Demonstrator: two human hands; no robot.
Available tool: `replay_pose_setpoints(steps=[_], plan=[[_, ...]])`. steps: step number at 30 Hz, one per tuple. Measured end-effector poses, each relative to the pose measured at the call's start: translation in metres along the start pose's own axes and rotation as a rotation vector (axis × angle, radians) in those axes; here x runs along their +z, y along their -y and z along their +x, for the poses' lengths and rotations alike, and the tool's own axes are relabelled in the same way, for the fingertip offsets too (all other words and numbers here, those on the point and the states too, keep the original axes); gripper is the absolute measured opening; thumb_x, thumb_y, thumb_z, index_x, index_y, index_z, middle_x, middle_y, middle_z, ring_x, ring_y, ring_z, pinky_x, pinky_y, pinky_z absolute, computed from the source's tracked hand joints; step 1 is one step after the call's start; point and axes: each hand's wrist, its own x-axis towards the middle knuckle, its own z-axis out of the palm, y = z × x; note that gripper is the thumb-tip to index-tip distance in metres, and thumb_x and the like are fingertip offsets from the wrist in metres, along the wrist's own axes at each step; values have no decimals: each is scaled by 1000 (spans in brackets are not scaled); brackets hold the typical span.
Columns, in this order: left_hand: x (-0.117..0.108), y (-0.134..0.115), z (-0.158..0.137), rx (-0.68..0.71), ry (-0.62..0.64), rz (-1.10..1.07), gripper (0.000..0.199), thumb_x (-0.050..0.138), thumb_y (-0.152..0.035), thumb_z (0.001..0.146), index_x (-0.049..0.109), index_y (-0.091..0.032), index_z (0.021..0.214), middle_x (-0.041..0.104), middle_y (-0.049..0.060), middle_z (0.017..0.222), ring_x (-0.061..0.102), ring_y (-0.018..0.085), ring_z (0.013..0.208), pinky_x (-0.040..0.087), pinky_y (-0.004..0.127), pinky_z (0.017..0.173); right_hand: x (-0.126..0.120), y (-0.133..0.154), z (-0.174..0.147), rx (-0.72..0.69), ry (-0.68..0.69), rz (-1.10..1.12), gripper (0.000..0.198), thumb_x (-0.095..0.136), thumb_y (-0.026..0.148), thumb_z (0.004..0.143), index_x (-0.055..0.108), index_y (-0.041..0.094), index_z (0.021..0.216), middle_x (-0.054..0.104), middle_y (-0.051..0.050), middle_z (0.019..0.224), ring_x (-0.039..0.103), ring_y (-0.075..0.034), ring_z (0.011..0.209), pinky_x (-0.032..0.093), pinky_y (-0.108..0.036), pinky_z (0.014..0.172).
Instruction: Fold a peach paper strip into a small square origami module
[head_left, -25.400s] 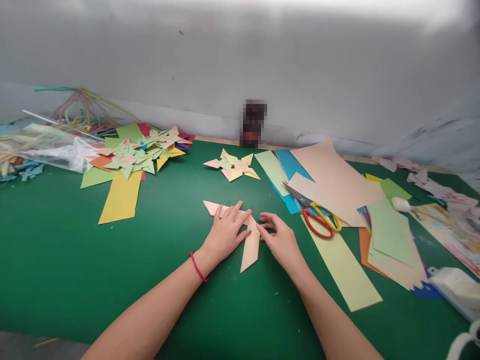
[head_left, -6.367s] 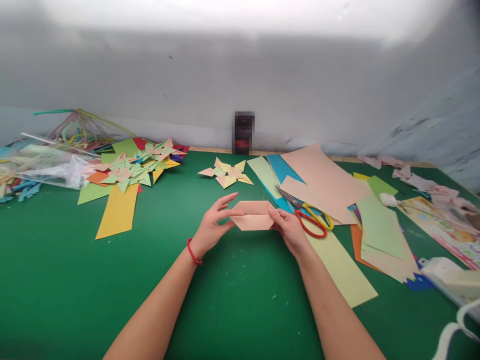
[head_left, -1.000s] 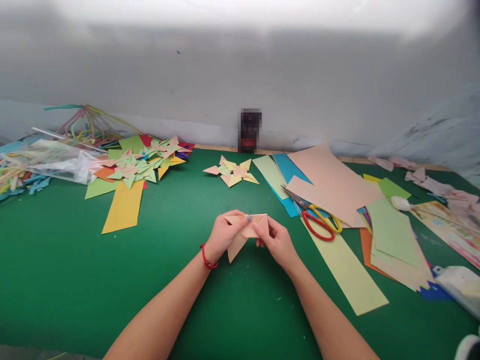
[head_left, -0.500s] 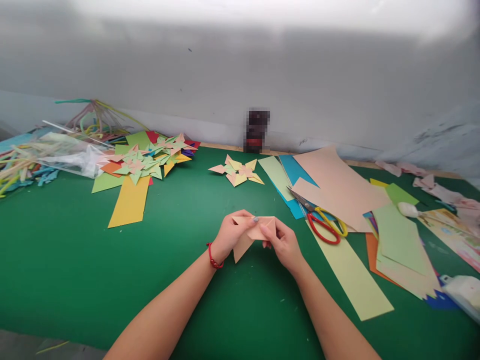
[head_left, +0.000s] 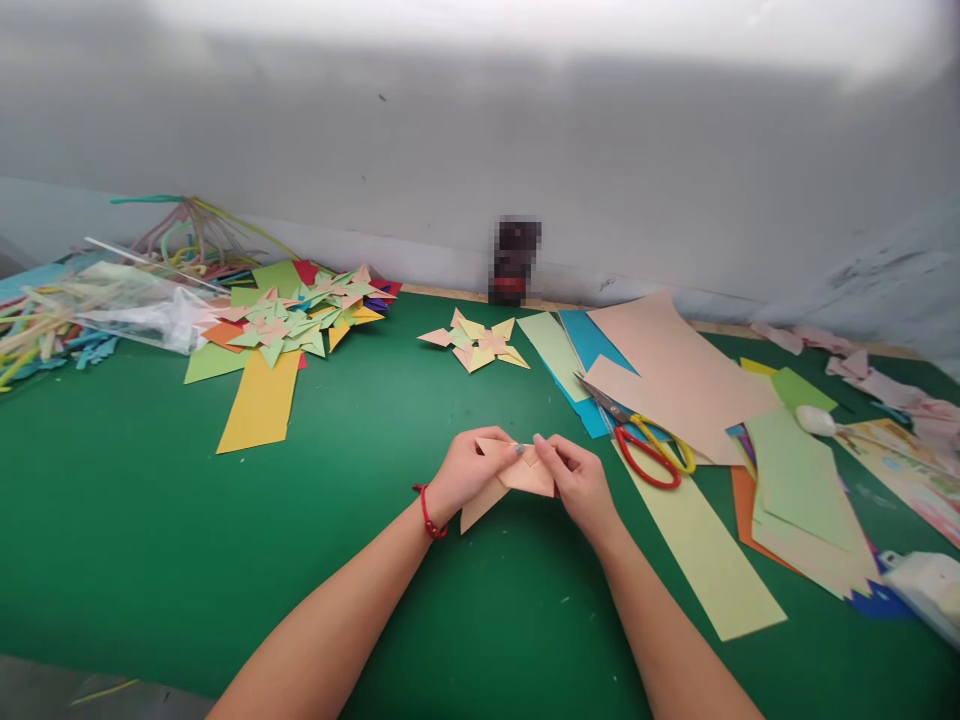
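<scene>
Pinching a folded peach paper (head_left: 534,476) from two sides

The left hand (head_left: 472,474) grasps one end of the folded peach paper, its thumb pressed flat on the front face. The right hand (head_left: 585,486) grasps the opposite end, thumb along the upper edge, the other fingers mostly hidden behind. Between them the piece tilts, and one pointed flap slants down just below the left hand. A red bracelet (head_left: 429,520) circles the wrist on that side.

Straight beyond the grip, a paper star (head_left: 495,346) in peach, green and yellow lies on the green tabletop (head_left: 360,620). Farther off to the grip's left, a heap of similar stars (head_left: 279,325) sits above a yellow strip (head_left: 259,402), with a clear plastic bag (head_left: 166,312) past it.

To the grip's right, scissors (head_left: 624,414) with one red and one yellow handle rest across paper sheets. A large peach sheet (head_left: 679,375) lies beyond them; a pale yellow-green strip (head_left: 712,555) runs nearer the right forearm.
</scene>
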Motion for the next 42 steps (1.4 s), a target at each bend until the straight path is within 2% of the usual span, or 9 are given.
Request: replay_pose_setpoints(steps=[7,14,18,24,31,42], plan=[[0,-1,0,12,-25,11,26,58,-39,73,62,-14,70,57,2,66,48,11,59,34,20,51,0,5,0,13,-22,36,40,49,45,81,40,19,52,32,5,48,32,-8,44,26,-22,40],[-4,-2,3,103,-251,25,25,59,-40,73,63,-15,71,58,1,68,49,12,62,37,21,56,4,0,-2,36,93,106,35,49,47,82,47,21,59,43,5,40,37,-9,38,29,-23,41],[-4,-2,4,123,-299,17,24,60,-39,73,64,-16,71,61,1,71,52,13,65,38,21,58,7,-1,-4,29,81,71,34,47,48,82,47,21,61,49,4,42,40,-10,37,32,-23,41],[-3,-2,3,114,-309,-1,22,60,-37,73,65,-16,71,64,1,73,54,13,66,39,22,59,8,-3,-5,-36,57,-53,32,44,45,85,49,22,63,54,3,45,44,-11,40,36,-23,46],[-5,-3,3,140,-288,30,22,59,-36,74,65,-16,70,63,1,71,54,13,66,39,21,60,8,-3,-3,-4,98,82,24,52,41,82,54,21,70,61,0,58,52,-13,50,43,-25,52],[-9,-5,3,-13,-172,-57,26,62,-40,71,62,-15,73,58,1,70,49,11,62,35,20,53,5,-3,-3,-17,150,92,28,50,41,83,48,20,65,60,0,52,50,-11,42,41,-23,46]])
